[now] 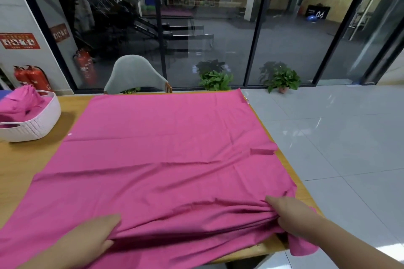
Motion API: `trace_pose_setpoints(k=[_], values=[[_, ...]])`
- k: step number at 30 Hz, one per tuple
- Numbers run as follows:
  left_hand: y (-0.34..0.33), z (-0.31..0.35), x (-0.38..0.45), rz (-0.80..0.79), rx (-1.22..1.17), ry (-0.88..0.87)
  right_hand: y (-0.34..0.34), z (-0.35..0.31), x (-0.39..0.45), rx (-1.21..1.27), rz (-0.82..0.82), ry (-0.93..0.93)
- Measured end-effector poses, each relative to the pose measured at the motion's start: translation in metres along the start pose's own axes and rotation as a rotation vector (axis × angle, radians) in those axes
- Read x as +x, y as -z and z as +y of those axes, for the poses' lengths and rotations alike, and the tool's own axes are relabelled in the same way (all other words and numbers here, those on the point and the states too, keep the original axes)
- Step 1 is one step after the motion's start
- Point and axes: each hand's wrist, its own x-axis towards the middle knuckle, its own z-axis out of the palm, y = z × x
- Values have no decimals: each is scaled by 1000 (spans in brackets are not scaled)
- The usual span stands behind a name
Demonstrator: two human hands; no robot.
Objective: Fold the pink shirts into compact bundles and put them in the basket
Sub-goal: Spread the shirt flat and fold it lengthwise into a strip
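A large pink shirt (166, 148) lies spread flat over most of the wooden table (19, 159), its near edge bunched into folds. My left hand (91, 238) grips the near edge of the fabric at lower left, thumb under a fold. My right hand (290, 214) pinches the gathered cloth near the table's right corner, and a flap hangs over the edge below it. A white perforated basket (37, 124) stands at the far left of the table and holds crumpled pink shirts (24, 100).
A grey chair (133, 74) stands behind the table's far edge. Two potted plants (216, 81) (284, 79) sit on the floor by the glass wall. Red fire extinguishers (32, 78) stand at the left. Grey tiled floor (338, 137) runs along the table's right side.
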Motion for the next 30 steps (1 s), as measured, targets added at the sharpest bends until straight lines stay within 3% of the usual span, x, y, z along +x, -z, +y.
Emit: trace_pose_setpoints(k=[1, 4, 8, 12, 19, 25, 30], values=[[-1, 0, 4, 73, 0, 13, 5, 0, -2, -12, -10, 11], [12, -4, 5, -98, -10, 58, 19, 2, -4, -38, -52, 29], [17, -18, 15, -44, -106, 25, 28, 5, -5, 4, -143, 61], [28, -12, 23, -313, 14, 13, 31, 1, -2, 4, -273, 30], [23, -11, 10, -545, 100, 48, 19, -1, 7, -1, -361, 5], [35, -19, 7, -533, -96, 196, 26, 2, 10, -1, -340, -15], [41, -25, 7, -613, -227, 232, 35, -2, 15, -11, -373, -33]])
